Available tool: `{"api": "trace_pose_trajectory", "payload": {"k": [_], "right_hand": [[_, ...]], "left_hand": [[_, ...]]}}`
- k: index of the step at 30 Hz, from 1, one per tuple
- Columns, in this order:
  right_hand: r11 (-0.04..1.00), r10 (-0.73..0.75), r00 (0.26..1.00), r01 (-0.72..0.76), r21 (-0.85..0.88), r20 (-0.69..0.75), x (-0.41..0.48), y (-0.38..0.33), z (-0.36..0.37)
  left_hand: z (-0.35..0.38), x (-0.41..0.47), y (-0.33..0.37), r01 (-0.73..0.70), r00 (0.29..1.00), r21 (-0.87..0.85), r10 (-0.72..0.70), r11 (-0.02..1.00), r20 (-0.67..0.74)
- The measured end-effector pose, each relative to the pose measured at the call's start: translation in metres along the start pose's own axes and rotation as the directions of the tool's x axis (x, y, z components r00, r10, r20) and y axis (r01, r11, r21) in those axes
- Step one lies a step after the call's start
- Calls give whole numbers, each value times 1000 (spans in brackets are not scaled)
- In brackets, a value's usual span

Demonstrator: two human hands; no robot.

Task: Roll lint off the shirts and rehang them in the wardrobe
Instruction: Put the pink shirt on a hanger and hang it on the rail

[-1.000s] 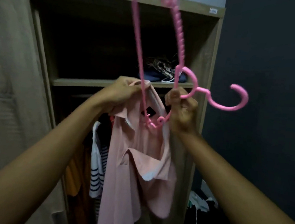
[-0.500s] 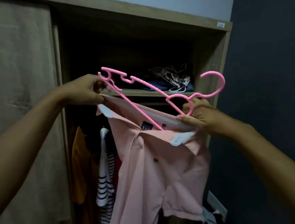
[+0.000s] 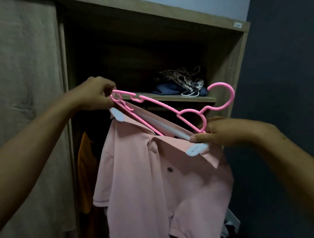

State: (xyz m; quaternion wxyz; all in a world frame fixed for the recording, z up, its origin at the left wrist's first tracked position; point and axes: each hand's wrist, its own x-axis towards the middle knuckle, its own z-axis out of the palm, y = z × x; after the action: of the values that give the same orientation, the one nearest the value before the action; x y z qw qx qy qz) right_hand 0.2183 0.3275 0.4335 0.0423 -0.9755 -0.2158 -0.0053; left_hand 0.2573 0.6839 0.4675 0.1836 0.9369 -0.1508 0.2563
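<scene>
Pink polo shirt (image 3: 154,187) is held up before the open wardrobe (image 3: 230,68), hanging down between and below both hands. A closed sliding door (image 3: 19,83) is seen at far left; the left hand (image 3: 94,94) is pinched on the left end of the pink hanger (image 3: 161,105), with the shirt's collar end touching it just below. An orange garment (image 3: 85,169) hangs inside, behind the shirt's left edge. The hanger is tilted, its lower bar partly within the collar (image 3: 195,149), its hook raised at the right. Folded clothes (image 3: 167,89) lie on the shelf (image 3: 174,97) behind. The right hand (image 3: 227,131) is curled round the collar and the hanger's lower bar.
</scene>
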Motion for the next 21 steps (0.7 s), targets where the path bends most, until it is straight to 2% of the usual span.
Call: {"api": "trace_pose_trajectory", "payload": {"k": [2,5,8,9,11,13,15,16,18,21], "right_hand": [[998,-10,1000,11,68,-18,1,0,3],[991,16,991,2,137,-134,3,1,11],[961,96,967,-28,277,-237,0,-7,24],[937,131,947,-22,348,-293,0,-9,29],[888,180,885,41,458,-429,2,-13,41],[856,182,817,142,497,-547,5,-12,53],[829,185,804,181,529,-565,4,-12,60],[832,170,812,186,523,-558,3,-12,60],[838,132,824,204,507,-551,2,-12,61],[830,159,819,190,524,-551,2,-18,59]], "left_hand": [[-1,-2,4,-2,1000,-47,2,999,-6],[-3,-3,1,12,1000,-104,-14,995,-17],[0,-4,-2,56,997,-133,-50,990,51],[2,-4,0,80,995,-205,-65,976,75],[5,-7,6,168,982,-451,-110,876,152],[6,-10,14,269,959,-639,-141,721,244],[6,-13,24,329,942,-725,-163,605,293],[5,-14,28,336,940,-741,-161,581,301],[3,-15,35,307,948,-718,-136,625,287],[2,-14,40,242,969,-583,-167,776,179]]}}
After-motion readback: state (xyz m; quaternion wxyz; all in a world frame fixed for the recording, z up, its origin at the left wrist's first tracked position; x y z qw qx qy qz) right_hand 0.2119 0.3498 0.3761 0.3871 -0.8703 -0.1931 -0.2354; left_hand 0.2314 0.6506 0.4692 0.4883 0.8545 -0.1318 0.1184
